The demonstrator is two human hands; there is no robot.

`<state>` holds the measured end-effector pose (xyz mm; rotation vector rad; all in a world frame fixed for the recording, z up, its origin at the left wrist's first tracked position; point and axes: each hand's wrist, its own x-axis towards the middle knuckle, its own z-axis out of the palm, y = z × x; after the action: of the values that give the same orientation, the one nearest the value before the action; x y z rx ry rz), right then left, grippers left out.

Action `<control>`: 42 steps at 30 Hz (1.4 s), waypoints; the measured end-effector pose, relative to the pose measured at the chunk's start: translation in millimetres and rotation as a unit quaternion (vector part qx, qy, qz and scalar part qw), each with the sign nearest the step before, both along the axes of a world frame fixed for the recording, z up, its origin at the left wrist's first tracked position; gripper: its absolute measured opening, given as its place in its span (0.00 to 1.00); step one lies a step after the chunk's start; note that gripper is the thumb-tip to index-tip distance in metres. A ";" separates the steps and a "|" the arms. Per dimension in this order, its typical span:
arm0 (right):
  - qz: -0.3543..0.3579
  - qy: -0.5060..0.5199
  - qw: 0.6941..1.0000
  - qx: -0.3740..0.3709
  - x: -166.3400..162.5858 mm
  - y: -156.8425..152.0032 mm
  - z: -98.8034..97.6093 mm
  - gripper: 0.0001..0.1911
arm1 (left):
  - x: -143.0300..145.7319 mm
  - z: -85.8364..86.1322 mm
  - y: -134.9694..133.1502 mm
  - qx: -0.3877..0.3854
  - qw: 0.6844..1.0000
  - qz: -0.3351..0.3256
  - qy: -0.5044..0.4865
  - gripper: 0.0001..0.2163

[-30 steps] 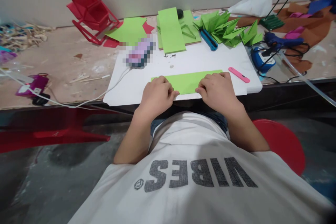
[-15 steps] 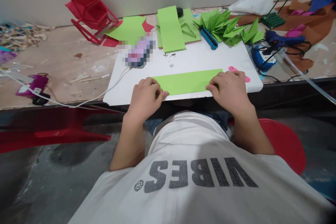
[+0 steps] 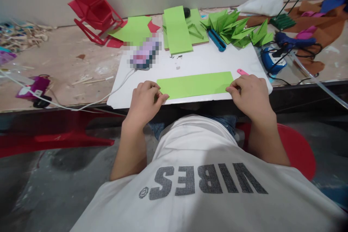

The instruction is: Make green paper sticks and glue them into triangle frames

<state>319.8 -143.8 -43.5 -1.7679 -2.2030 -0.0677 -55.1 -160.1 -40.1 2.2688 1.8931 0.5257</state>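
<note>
A long folded green paper strip lies flat near the front edge of a white board. My left hand has its fingers curled and pinches the strip's left end. At the strip's right end my right hand is closed, its fingertips pressing the corner. A pink cutter pokes out just behind my right hand.
Behind the strip are a stack of green sheets, folded green paper shapes, a blue cutter and a blurred device with a white cable. A glue gun lies right; a red model chair stands back left.
Both hands have slid apart along the strip, from near its middle out to its two ends. The strip lies flatter and more of it shows.
</note>
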 end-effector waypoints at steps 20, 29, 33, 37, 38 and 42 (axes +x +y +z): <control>0.060 0.015 0.998 -0.014 17.4 0.7 -6.9 0.15 | 16.6 9.8 -7.8 0.007 0.998 -0.006 0.055 0.09; 0.075 0.041 0.996 0.028 16.1 -7.1 -9.7 0.11 | 93.8 26.3 9.6 -0.015 0.977 -0.189 0.099 0.08; 0.110 0.044 0.993 0.017 6.3 -9.2 -5.0 0.10 | 110.5 26.1 23.9 -0.013 0.973 -0.215 0.081 0.10; 0.147 0.038 0.988 0.019 -8.0 -8.1 -6.8 0.11 | 115.8 26.4 27.8 -0.039 0.977 -0.205 0.044 0.10; 0.152 0.035 0.988 0.020 -11.3 -7.5 -8.0 0.11 | 116.5 27.2 27.9 -0.049 0.979 -0.196 0.034 0.09; 0.147 0.016 0.989 0.015 -20.0 -4.6 -12.0 0.11 | 118.7 33.2 29.0 -0.088 0.982 -0.165 0.011 0.07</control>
<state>299.8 -148.3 -55.6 -1.4004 -2.3984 -0.0062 63.6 -131.1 -6.9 2.4052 1.4580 0.2751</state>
